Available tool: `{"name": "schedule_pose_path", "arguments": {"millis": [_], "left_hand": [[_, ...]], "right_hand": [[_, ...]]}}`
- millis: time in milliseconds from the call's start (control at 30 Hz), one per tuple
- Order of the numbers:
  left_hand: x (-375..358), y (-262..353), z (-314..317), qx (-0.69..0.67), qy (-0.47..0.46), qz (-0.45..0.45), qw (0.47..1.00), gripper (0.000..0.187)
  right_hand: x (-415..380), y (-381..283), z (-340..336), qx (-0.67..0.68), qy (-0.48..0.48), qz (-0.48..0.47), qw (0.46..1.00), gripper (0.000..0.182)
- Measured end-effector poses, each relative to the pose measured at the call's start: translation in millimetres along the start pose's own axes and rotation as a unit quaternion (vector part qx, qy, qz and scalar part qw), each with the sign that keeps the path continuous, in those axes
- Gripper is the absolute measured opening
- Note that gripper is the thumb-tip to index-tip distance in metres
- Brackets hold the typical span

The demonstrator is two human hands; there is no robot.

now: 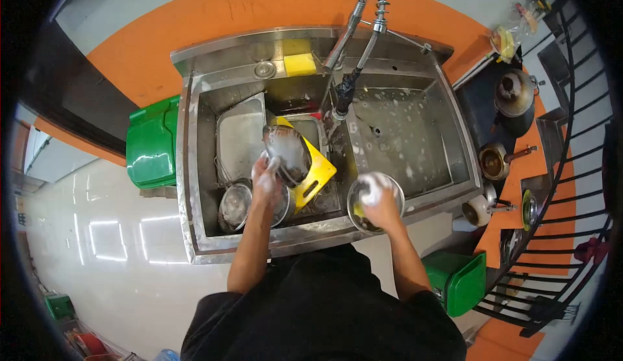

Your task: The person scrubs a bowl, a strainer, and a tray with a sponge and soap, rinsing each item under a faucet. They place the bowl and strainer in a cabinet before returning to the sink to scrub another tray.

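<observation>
My left hand (265, 178) grips the rim of a soapy metal bowl (292, 150), tilted above the left sink basin, with white suds over its surface. My right hand (381, 206), coated in foam, is closed inside a round steel bowl (397, 189) at the sink's front edge. A bit of yellow shows beside those fingers, but what they hold is hidden by foam. Below the left-hand bowl lies a yellow cutting board (318, 169), slanted in the basin. Near my left wrist is another metal bowl (235, 205).
A steel tray (240, 131) leans in the left basin. Cloudy, sudsy water (405, 134) covers the right basin. Between them hangs a spring faucet (346, 95). A yellow sponge (299, 64) lies on the back ledge. Pots (494, 161) stand at right; green bins (152, 144) flank the sink.
</observation>
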State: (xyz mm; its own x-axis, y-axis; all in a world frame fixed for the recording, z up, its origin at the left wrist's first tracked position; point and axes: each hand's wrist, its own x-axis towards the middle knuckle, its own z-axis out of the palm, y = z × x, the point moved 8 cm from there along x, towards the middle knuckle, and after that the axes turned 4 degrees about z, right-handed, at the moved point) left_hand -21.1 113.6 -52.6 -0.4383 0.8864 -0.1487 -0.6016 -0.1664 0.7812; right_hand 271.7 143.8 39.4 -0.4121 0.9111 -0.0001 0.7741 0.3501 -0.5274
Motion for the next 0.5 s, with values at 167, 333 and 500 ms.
{"name": "schedule_pose_path", "arguments": {"millis": [167,333,500], "left_hand": [[43,-58,-5,0.028,0.067,-0.033,0.997,0.011],[77,-96,-13,0.011,0.149,-0.039,0.988,0.014],[71,-79,15,0.042,0.09,-0.078,0.992,0.009]], "right_hand": [[151,-2,-41,0.247,0.133,-0.057,0.958,0.074],[267,-28,14,0.385,-0.148,-0.092,0.906,0.054],[276,-55,65,0.54,-0.181,-0.002,0.822,0.016]]}}
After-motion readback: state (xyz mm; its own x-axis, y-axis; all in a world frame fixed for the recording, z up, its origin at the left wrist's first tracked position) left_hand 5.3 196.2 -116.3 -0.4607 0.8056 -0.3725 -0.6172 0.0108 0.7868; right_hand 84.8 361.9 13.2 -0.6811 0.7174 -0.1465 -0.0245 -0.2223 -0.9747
